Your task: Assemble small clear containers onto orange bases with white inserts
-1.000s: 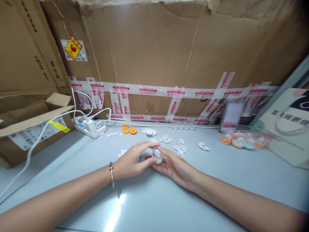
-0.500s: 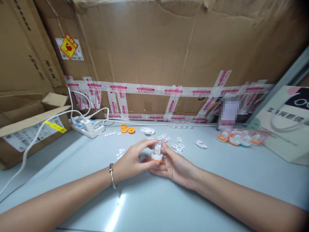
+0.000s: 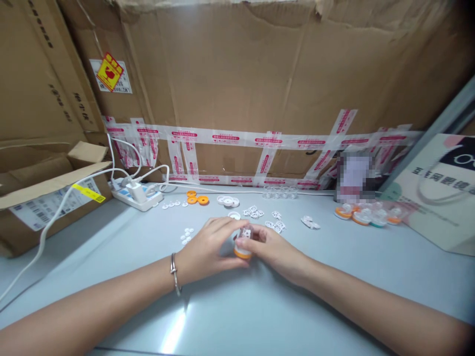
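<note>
A small capsule-like piece [image 3: 242,252] with an orange base, a white band and a clear top stands between my hands, a white patterned part showing inside. My left hand [image 3: 208,244] closes on it from the left, fingers at the top and thumb by the base. From the right, my right hand [image 3: 276,251] grips it, its thumb across the front. Just behind lie a white ring [image 3: 234,216] and white openwork pieces [image 3: 253,212]. Small white discs [image 3: 186,236] rest left of the capsule. Fingers hide part of its middle.
Orange rings [image 3: 197,199], white round parts [image 3: 227,201] and clear cups [image 3: 280,192] lie farther back. Several capsule-like pieces [image 3: 361,215] stand at the right by a paper bag [image 3: 434,198]. A power strip [image 3: 137,195] and an open carton [image 3: 55,198] are left.
The capsule has come slightly lower and nearer to me. My right hand has shifted from cupping beneath it to gripping its side, thumb across the front.
</note>
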The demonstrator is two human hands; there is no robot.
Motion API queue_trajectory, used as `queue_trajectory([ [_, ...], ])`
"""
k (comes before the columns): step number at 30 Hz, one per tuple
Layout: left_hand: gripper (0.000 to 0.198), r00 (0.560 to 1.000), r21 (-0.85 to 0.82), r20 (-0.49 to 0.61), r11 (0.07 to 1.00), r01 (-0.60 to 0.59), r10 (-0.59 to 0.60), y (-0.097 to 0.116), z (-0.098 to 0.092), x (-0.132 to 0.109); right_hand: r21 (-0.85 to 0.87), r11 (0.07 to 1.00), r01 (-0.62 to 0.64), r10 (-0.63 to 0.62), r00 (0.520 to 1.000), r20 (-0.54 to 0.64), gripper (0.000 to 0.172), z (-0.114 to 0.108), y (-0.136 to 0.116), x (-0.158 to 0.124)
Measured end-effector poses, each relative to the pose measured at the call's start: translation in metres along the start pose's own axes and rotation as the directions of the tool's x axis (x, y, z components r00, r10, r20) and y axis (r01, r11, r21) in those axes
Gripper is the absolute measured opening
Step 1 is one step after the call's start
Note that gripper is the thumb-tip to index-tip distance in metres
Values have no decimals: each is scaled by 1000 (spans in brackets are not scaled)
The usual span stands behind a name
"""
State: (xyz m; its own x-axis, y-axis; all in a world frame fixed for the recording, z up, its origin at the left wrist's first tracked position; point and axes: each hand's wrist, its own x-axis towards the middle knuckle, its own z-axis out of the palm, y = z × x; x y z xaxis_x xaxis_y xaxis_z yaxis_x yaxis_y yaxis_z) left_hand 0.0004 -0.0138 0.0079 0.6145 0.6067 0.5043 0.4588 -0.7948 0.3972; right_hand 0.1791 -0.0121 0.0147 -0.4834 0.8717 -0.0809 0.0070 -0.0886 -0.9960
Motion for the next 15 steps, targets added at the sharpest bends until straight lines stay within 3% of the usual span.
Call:
queue_trajectory([
  [3, 76, 999, 1, -46, 1000, 4, -4, -13, -12, 3, -158, 986, 61, -80, 990, -119, 32, -20, -11, 9],
  [7, 26, 961, 147, -209, 965, 216, -183, -58, -31, 8, -427, 902, 57, -224, 909, -352, 38, -83, -31, 20],
  [9, 27, 940, 306, -188, 892, 332, -285, -83, -37, 8, -619, 783, -55, -262, 874, -409, 36, -123, -38, 20],
  [12, 24, 939, 377, -133, 860, 345, -318, -109, -39, 3, -762, 555, -335, -225, 821, -525, 35, -174, -44, 13],
  [13, 23, 941, 387, -116, 858, 338, -319, -113, -39, 2, -798, 458, -392, -186, 835, -517, 33, -187, -44, 10],
  [15, 22, 943, 412, -89, 851, 327, -320, -116, -37, 0, -813, 384, -438, -147, 840, -522, 30, -206, -44, 5],
])
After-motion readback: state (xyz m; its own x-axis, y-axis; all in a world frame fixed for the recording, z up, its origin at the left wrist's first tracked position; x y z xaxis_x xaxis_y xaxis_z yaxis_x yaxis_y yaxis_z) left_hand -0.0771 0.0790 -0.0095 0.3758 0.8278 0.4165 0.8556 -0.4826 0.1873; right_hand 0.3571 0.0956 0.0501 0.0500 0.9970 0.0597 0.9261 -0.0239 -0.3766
